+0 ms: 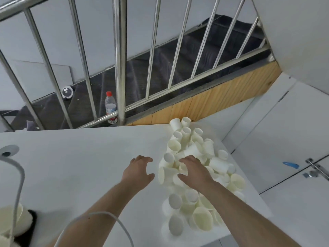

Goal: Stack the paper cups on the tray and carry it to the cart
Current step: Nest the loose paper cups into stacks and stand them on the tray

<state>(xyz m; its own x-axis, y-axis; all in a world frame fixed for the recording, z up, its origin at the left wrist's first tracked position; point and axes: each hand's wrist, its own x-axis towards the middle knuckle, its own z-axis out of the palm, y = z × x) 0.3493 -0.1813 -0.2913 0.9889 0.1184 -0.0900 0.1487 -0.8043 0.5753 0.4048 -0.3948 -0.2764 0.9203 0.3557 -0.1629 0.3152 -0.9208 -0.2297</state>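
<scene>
A loose heap of cream-white paper cups (194, 168) lies along the right side of the white tabletop (80, 166), most on their sides with open mouths turned every way; those whose insides show hold nothing. The heap runs from near the table's far edge to its near right corner. At the lower left a few nested cream cups (17, 220) sit on something dark, cut off by the frame, so whether that is the tray cannot be told.

The right hand (194, 171) rests on top of the heap, fingers curled down among the cups; whether it grips one is hidden by the knuckles. The left hand (138, 172) hovers just beside the heap's left edge, fingers spread and relaxed, holding nothing.

A white cable (114, 221) loops across the near edge. Beyond the far edge stand a steel railing (121, 68) and a clear plastic bottle with a red cap (110, 107), partly behind a bar. The table's left half is bare surface; the right edge drops off close beside the cups
</scene>
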